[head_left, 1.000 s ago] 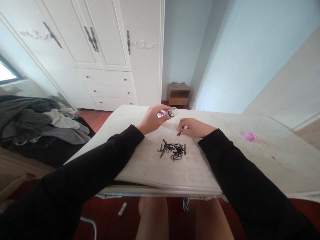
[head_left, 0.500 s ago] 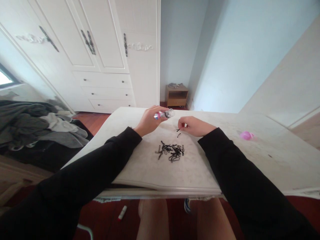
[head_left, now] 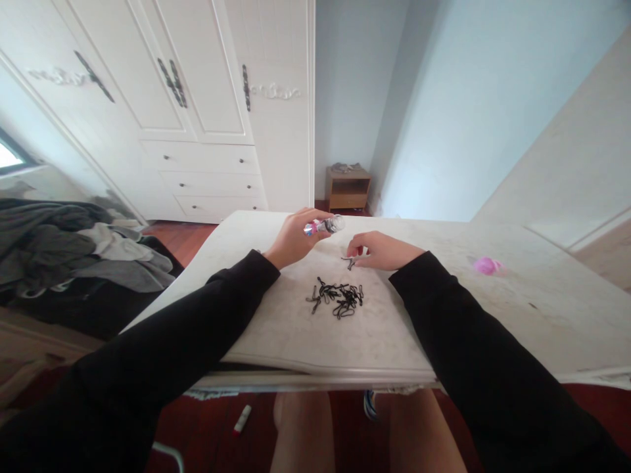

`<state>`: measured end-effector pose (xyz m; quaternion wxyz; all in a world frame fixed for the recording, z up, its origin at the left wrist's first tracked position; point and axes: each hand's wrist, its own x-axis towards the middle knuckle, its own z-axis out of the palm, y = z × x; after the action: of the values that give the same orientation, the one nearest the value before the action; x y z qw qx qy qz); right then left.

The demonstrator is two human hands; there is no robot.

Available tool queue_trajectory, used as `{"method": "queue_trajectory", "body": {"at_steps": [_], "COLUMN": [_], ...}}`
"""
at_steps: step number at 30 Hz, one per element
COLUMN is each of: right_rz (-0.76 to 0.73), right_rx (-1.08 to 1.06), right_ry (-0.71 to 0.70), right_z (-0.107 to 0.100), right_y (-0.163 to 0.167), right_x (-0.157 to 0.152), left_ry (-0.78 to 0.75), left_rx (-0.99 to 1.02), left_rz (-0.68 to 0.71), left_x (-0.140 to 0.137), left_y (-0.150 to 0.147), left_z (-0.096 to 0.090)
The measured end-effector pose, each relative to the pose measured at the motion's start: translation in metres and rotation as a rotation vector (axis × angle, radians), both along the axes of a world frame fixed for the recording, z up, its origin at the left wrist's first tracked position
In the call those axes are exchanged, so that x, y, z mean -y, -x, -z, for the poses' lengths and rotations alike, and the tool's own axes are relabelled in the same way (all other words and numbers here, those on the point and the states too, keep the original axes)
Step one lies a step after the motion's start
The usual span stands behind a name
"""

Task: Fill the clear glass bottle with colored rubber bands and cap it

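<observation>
My left hand [head_left: 294, 235] is closed round a small clear plastic bottle [head_left: 336, 224] with a pink and blue label, tilted so its clear end points right. To the right, just above the tabletop, my right hand [head_left: 377, 251] has its thumb and fingers curled at small black pins [head_left: 350, 264]; the fingertips look closed on one of them, though the contact is small and blurred. Nearer to me, between my forearms, lies a loose pile of black loop-shaped pins [head_left: 346, 302], which look like safety pins.
A pink, rounded object [head_left: 487, 265] sits on the white tabletop [head_left: 296, 341] at the right. A small dark piece [head_left: 533, 305] lies nearer me. Heaped clothes [head_left: 113, 253] are at the left. Behind stand a white wardrobe [head_left: 211, 171] and a small wooden cabinet [head_left: 350, 199].
My right hand has shifted slightly left, its fingers opening a little and the thumb coming down at the small black pins. My left hand and the bottle stay in place.
</observation>
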<state>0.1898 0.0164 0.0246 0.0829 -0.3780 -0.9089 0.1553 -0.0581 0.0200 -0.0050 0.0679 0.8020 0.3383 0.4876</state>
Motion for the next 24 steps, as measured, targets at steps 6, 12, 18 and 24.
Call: {"method": "queue_trajectory", "body": {"at_steps": [6, 12, 18, 24], "right_rz": [-0.012, -0.072, -0.078, 0.088], "right_rx": [-0.009, -0.056, -0.058, -0.302], "right_ry": [-0.015, 0.042, 0.013, -0.138], "right_z": [0.001, 0.007, 0.014, 0.003], "right_y": [0.001, 0.003, 0.007, 0.004], "right_x": [0.000, -0.004, -0.006, -0.005], "left_ry": [0.010, -0.004, 0.006, -0.005], "left_rx": [-0.002, -0.004, -0.014, -0.037], "left_rz": [0.003, 0.007, 0.006, -0.008], "left_x": [0.000, -0.001, 0.001, 0.000], "left_y": [0.000, -0.001, -0.001, 0.001], "left_z": [0.001, 0.002, 0.000, -0.001]}}
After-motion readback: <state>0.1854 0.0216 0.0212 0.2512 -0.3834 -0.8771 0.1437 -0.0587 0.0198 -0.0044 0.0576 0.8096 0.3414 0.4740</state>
